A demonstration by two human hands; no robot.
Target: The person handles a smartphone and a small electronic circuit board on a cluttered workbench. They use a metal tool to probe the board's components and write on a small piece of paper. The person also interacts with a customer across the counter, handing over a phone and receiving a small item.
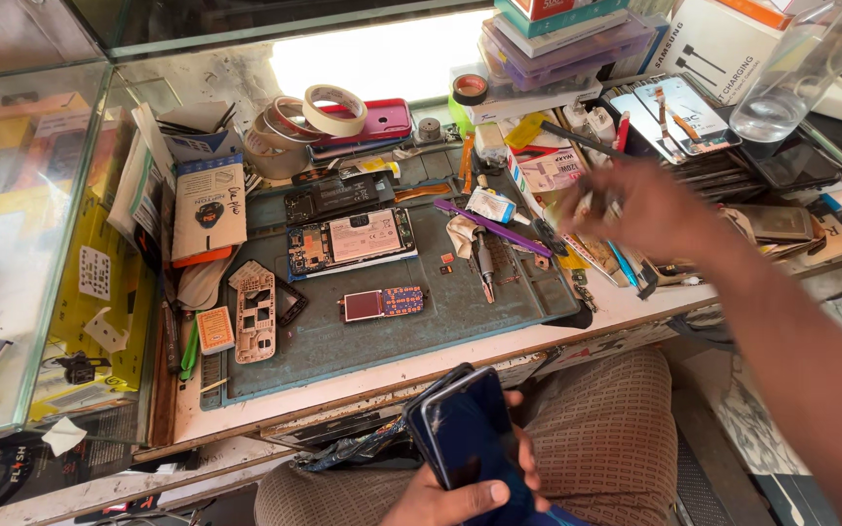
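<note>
We are gripping dark smartphone (465,429) in left hand (460,492) over lap; right hand (635,209), blurred, fingers pinching among tools beside green repair mat (392,331), contents unclear.

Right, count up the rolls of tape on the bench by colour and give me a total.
Cream or tan rolls: 3, stacked at the back, the top one tilted on the two below.
Black roll with a red core: 1, on a white box.
Total: 4 rolls.
</note>
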